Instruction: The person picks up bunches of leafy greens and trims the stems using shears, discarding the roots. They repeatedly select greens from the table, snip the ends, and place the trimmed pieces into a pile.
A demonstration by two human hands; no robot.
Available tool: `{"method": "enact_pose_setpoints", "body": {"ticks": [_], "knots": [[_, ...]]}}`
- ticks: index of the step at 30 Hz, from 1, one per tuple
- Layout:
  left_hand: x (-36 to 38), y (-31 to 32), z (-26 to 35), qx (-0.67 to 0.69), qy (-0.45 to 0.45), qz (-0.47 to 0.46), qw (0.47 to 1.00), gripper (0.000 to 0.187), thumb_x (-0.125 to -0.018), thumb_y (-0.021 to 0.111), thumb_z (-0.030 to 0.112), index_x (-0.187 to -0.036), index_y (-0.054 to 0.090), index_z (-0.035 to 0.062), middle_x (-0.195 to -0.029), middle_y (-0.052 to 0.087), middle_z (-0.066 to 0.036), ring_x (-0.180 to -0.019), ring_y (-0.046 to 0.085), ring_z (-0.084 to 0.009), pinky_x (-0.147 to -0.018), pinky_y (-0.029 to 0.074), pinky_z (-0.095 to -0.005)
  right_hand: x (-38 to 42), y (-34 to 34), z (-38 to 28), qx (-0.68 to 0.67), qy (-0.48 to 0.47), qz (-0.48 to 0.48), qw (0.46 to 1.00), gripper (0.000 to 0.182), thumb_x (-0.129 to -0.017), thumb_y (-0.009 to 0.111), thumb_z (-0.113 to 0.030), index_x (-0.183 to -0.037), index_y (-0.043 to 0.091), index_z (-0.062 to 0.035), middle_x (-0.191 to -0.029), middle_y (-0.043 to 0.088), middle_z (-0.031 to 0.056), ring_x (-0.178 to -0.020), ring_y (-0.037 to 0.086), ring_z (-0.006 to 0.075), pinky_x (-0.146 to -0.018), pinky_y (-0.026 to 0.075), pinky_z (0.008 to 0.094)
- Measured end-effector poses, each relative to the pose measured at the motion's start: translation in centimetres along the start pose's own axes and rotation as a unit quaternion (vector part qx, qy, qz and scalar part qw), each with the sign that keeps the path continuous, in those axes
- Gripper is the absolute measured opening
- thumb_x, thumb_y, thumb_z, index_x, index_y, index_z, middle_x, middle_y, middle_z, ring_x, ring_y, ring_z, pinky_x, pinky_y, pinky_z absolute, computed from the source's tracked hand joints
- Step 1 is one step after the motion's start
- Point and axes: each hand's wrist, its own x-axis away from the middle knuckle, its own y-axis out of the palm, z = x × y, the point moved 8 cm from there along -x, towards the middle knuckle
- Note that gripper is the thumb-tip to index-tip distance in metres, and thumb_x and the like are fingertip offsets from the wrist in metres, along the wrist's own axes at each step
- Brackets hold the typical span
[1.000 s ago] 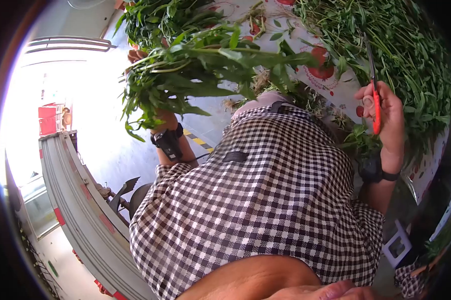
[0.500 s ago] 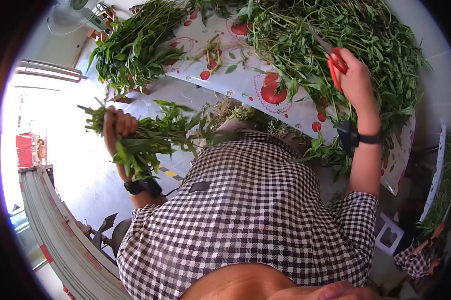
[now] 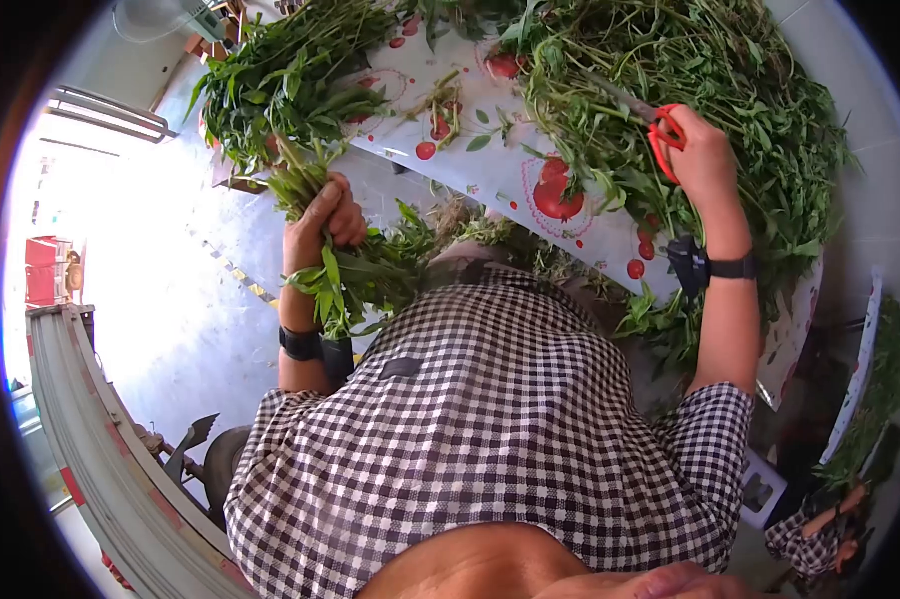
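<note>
My left hand (image 3: pixel 328 215) is wrapped round a bunch of leafy green stems (image 3: pixel 370 275). The cut ends stick up past the thumb, and the leaves hang toward my lap. In my right hand (image 3: pixel 704 155) is a pair of scissors with red handles (image 3: pixel 667 150). Its dark blades (image 3: pixel 618 96) point up and left over the large heap of green plants (image 3: pixel 769 110). The heap spreads across the right side of a table with a white, red-fruit-patterned cover (image 3: pixel 505 175).
Another pile of leafy stems (image 3: pixel 280 90) lies on the table's left end. Between the piles are a few loose stems (image 3: pixel 438 103). A ribbed metal rail (image 3: pixel 121 449) runs along the lower left. Another person (image 3: pixel 819 529) sits at the lower right beside more greens (image 3: pixel 874 399).
My left hand has moved right and upward with the bunch, closer to the table edge. My right hand, holding the scissors, has shifted only slightly.
</note>
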Motion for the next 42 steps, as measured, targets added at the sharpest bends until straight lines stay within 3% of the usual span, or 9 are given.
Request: {"method": "enact_pose_setpoints", "body": {"ticks": [5, 8, 10, 12, 18, 22, 34, 38, 42], "knots": [[-0.8, 1.5, -1.7, -0.031, -0.039, -0.008, 0.999, 0.019, -0.095, 0.053, 0.022, -0.102, 0.051, 0.0041, -0.060, 0.036, 0.002, -0.048, 0.034, -0.0089, -0.049, 0.030, -0.0254, 0.6, -6.1, 1.6, -0.232, 0.053, 0.183, 0.954, 0.016, -0.085, 0.068, -0.009, -0.099, 0.064, -0.0036, -0.075, 0.064, 0.0019, -0.070, 0.057, 0.0035, -0.061, 0.046, 0.0225], [-1.2, 3.0, -2.9, -0.069, -0.050, -0.025, 0.996, 0.021, -0.092, 0.057, 0.021, -0.099, 0.054, 0.0018, -0.061, 0.044, 0.000, -0.048, 0.039, -0.0100, -0.048, 0.033, -0.0257, 0.8, -4.4, -0.7, -0.140, 0.144, 0.053, 0.978, 0.014, -0.083, 0.068, -0.006, -0.096, 0.064, -0.0029, -0.071, 0.065, 0.0055, -0.065, 0.060, 0.0077, -0.060, 0.048, 0.0243], [-1.7, 4.1, -3.6, -0.123, -0.041, -0.055, 0.990, 0.021, -0.089, 0.062, 0.019, -0.098, 0.056, 0.0008, -0.062, 0.048, 0.000, -0.049, 0.043, -0.0091, -0.047, 0.035, -0.0231, 1.1, -3.6, -1.4, -0.078, 0.055, 0.079, 0.992, 0.015, -0.078, 0.068, -0.004, -0.093, 0.065, -0.0041, -0.075, 0.066, 0.0147, -0.065, 0.067, 0.0206, -0.058, 0.049, 0.0296], [-1.9, 6.2, -3.7, -0.147, -0.049, -0.079, 0.985, 0.020, -0.088, 0.064, 0.018, -0.094, 0.057, 0.0004, -0.062, 0.050, 0.000, -0.050, 0.045, -0.0081, -0.046, 0.036, -0.0227, 1.3, -4.8, -3.3, -0.100, 0.053, 0.117, 0.987, 0.014, -0.078, 0.070, -0.010, -0.089, 0.064, -0.0047, -0.074, 0.066, 0.0149, -0.068, 0.067, 0.0275, -0.059, 0.050, 0.0339], [-3.1, 9.3, -3.8, -0.149, -0.043, -0.095, 0.983, 0.019, -0.088, 0.065, 0.017, -0.094, 0.060, -0.0008, -0.061, 0.052, 0.000, -0.050, 0.047, -0.0078, -0.046, 0.036, -0.0225, 0.7, -0.4, -0.9, 0.061, 0.108, -0.034, 0.992, 0.019, -0.079, 0.069, -0.022, -0.083, 0.062, -0.0045, -0.074, 0.064, 0.0156, -0.071, 0.062, 0.0367, -0.060, 0.049, 0.0419], [-5.0, 8.2, -6.0, -0.050, -0.078, -0.037, 0.995, 0.022, -0.088, 0.064, 0.018, -0.098, 0.059, -0.0004, -0.064, 0.052, -0.001, -0.048, 0.048, -0.0097, -0.045, 0.039, -0.0240, 1.1, -1.8, -0.3, 0.025, 0.136, 0.048, 0.989, 0.015, -0.078, 0.069, -0.017, -0.082, 0.061, -0.0052, -0.075, 0.066, 0.0134, -0.071, 0.064, 0.0342, -0.060, 0.049, 0.0406], [-5.8, 12.5, -6.2, -0.117, -0.071, -0.115, 0.984, 0.025, -0.090, 0.063, 0.022, -0.103, 0.059, 0.0015, -0.078, 0.056, -0.003, -0.051, 0.046, -0.0073, -0.048, 0.037, -0.0226, 3.5, 1.5, -2.3, 0.042, 0.057, -0.005, 0.997, 0.017, -0.078, 0.069, -0.009, -0.094, 0.064, -0.0042, -0.081, 0.066, 0.0137, -0.072, 0.064, 0.0331, -0.063, 0.050, 0.0368], [-5.4, 12.1, -7.8, -0.121, -0.107, -0.110, 0.981, 0.028, -0.091, 0.061, 0.021, -0.108, 0.059, -0.0007, -0.081, 0.061, -0.005, -0.052, 0.049, -0.0084, -0.049, 0.041, -0.0229, 4.4, 0.0, -3.7, -0.063, 0.078, 0.049, 0.994, 0.018, -0.072, 0.072, -0.004, -0.086, 0.061, -0.0015, -0.080, 0.065, 0.0116, -0.071, 0.065, 0.0299, -0.062, 0.050, 0.0365], [-5.6, 13.0, -8.5, -0.162, -0.028, -0.138, 0.977, 0.031, -0.093, 0.057, 0.019, -0.116, 0.058, -0.0026, -0.097, 0.068, -0.010, -0.054, 0.051, -0.0084, -0.050, 0.044, -0.0216, 4.5, -0.8, -4.9, -0.154, 0.091, 0.093, 0.979, 0.021, -0.072, 0.072, 0.001, -0.090, 0.062, -0.0003, -0.080, 0.066, 0.0126, -0.071, 0.066, 0.0267, -0.062, 0.050, 0.0334]]}}
